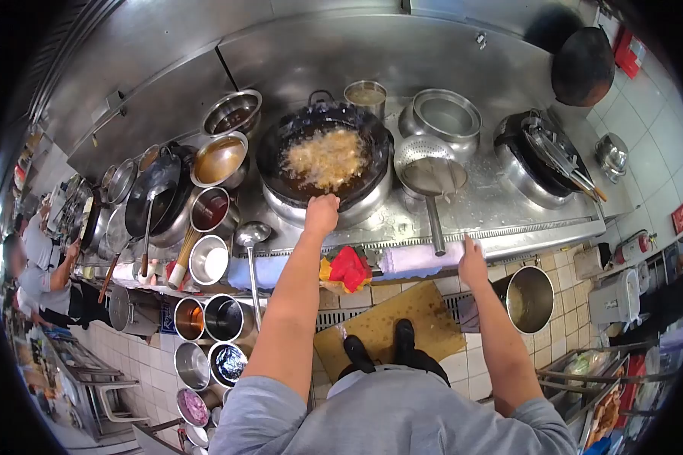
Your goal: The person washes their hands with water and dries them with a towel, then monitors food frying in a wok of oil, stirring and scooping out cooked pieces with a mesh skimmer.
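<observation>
A large black wok [273, 155] stands on the steel range, with golden pieces [326, 159] frying in bubbling oil. My left hand [322, 214] is closed at the wok's near rim; what its fingers grip there is too small to make out. My right hand [473, 262] is at the front edge of the range, beside a folded pale towel [421, 258]; its fingers are partly hidden. Just left of that hand, the handle of a round strainer [435, 177] points toward me. A perforated ladle [425, 150] lies behind the strainer.
Sauce pots [218, 159] and a long ladle [253, 233] are left of the wok. A lidded-looking steel pot [448, 114] stands behind the strainer, another wok [539, 159] at right. A red cloth [349, 269] lies on the front edge. Co-workers [45, 265] stand far left.
</observation>
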A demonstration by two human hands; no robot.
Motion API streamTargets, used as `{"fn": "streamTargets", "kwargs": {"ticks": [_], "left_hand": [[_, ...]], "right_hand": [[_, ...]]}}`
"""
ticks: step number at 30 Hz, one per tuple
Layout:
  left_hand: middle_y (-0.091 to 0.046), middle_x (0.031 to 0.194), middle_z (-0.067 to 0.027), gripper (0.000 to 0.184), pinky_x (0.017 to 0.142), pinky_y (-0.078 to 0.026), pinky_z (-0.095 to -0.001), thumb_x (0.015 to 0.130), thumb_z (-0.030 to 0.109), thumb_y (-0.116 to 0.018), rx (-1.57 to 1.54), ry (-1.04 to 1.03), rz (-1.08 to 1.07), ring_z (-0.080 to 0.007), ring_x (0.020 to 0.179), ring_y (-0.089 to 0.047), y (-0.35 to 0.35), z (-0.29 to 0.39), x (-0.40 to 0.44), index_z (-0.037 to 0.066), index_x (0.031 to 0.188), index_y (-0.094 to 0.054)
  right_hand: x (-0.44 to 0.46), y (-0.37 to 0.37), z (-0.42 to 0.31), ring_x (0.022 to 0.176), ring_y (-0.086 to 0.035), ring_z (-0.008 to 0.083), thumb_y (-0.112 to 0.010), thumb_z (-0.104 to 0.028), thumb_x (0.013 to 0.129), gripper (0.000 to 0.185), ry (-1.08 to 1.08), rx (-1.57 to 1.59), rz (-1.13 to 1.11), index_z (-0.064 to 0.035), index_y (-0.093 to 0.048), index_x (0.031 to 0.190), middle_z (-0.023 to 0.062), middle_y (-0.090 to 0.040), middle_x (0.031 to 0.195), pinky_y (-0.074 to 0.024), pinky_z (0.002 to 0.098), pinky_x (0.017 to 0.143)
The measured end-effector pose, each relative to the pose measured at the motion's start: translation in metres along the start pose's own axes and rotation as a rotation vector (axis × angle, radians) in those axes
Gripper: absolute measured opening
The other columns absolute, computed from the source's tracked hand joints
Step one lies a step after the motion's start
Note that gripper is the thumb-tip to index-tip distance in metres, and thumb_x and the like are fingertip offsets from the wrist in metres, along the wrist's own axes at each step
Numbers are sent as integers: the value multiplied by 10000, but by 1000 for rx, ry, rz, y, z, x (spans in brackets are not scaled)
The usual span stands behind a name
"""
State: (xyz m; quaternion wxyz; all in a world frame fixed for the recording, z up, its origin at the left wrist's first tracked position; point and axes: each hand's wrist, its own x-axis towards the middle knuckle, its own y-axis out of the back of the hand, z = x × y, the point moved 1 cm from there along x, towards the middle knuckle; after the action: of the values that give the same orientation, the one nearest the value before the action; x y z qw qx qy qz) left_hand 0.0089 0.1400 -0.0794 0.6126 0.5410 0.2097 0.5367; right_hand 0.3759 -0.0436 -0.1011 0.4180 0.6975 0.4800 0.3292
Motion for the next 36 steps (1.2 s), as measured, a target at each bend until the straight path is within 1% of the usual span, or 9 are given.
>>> {"fn": "streamTargets", "kwargs": {"ticks": [7,13,18,22,25,28,31,33,36], "left_hand": [[-593,761,-136,236,739,-397,-433,874,224,-452,-18,109,69,-313,780,-550,0,15,-2,45,763,-560],[-545,1058,-138,233,857,-393,-416,840,212,-509,-189,194,157,-322,1033,-490,40,56,-34,99,1034,-570],[-526,1107,-165,297,904,-382,-372,813,109,-539,-569,37,118,-318,1061,-488,36,80,-149,39,1101,-520],[-554,1024,-185,306,847,-417,-361,815,162,-554,-578,504,-177,-329,986,-526,-17,55,-315,16,1083,-536],[-575,1061,-159,313,838,-437,-344,842,234,-498,-632,901,-332,-285,991,-555,-76,18,-468,53,1091,-555],[-593,1054,-128,283,806,-456,-367,824,221,-457,-312,650,-806,-311,998,-542,-96,-7,-579,66,1014,-599],[-605,1017,-154,263,793,-462,-358,809,202,-463,-421,647,-832,-318,987,-549,-49,18,-602,66,970,-620],[-608,997,-169,258,776,-468,-358,802,193,-457,-709,1256,-610,-320,951,-564,-38,35,-611,71,954,-626],[-613,982,-171,260,775,-466,-345,803,193,-453,-785,1300,-770,-311,922,-578,-31,37,-590,67,953,-623]], "right_hand": [[9,66,-61,909,-506,453,-431,-34,829,384,247,243,209,-5,-387,1210,266,-541,936,-405,454,801],[23,75,-163,503,-403,51,-446,-110,879,345,-216,1277,-276,-64,-394,1216,50,-536,807,-350,214,411],[65,-22,-195,765,-599,316,-436,-119,855,241,17,610,106,21,-522,1031,193,-615,847,-461,390,660],[80,-76,-205,543,-527,124,-419,-121,885,183,131,343,-32,-5,-467,1019,101,-602,795,-418,268,409],[64,-55,-231,541,-521,124,-429,-84,867,118,-375,1176,-465,-34,-440,974,109,-584,763,-413,243,398],[73,-48,-213,476,-469,113,-396,-89,879,98,-449,1445,-625,-27,-452,932,121,-564,750,-396,240,391],[74,-33,-199,484,-438,93,-392,-69,890,83,-417,1358,-711,-45,-405,968,136,-559,817,-365,193,361],[73,-45,-207,478,-430,89,-388,-68,891,82,-432,1338,-720,-42,-404,968,136,-555,814,-358,192,358],[75,-33,-219,472,-418,85,-384,-68,894,80,-415,1333,-747,-40,-404,966,137,-547,809,-347,188,354]]}}
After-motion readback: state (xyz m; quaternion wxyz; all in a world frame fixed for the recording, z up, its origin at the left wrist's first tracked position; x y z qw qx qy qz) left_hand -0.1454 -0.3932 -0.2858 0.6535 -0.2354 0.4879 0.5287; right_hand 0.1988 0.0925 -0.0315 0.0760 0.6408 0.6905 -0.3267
